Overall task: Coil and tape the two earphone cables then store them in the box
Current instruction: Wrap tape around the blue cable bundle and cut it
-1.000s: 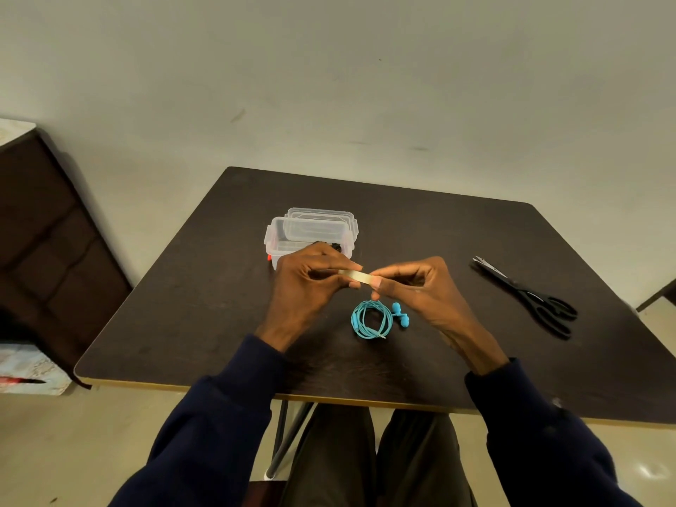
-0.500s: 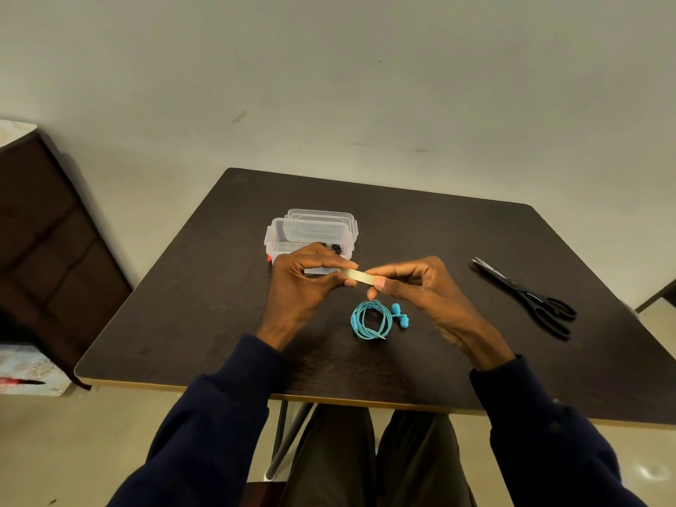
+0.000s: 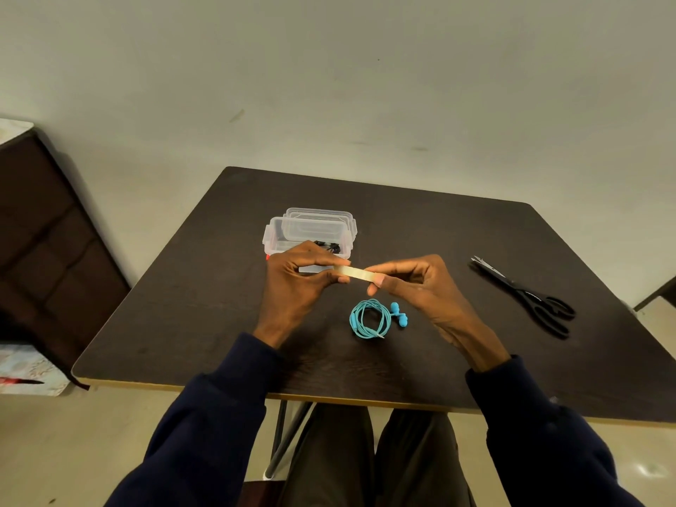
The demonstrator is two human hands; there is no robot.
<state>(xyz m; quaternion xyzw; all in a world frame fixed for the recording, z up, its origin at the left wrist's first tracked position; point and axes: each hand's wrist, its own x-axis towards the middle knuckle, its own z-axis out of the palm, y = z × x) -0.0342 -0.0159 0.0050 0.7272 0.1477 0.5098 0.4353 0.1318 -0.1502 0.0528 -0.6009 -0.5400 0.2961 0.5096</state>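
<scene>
A coiled blue earphone cable (image 3: 370,319) lies on the dark table (image 3: 475,232), its two blue earbuds (image 3: 398,313) just right of the coil. Above it I hold a pale strip of tape (image 3: 356,273) stretched between both hands. My left hand (image 3: 300,283) pinches the strip's left end and my right hand (image 3: 413,283) pinches its right end. Behind my left hand stands an open clear plastic box (image 3: 281,234) with a black earphone cable (image 3: 329,246) inside, partly hidden by my fingers. What my left hand may hold besides the strip is hidden.
Black scissors (image 3: 526,296) lie shut on the right side of the table. The box's clear lid (image 3: 322,215) rests behind the box. A dark cabinet (image 3: 44,250) stands to the left, off the table. The table's near edge runs just above my knees.
The visible strip of tape between my hands has grown slightly longer as the hands drew a little apart. The blue coil, box and scissors have not moved.
</scene>
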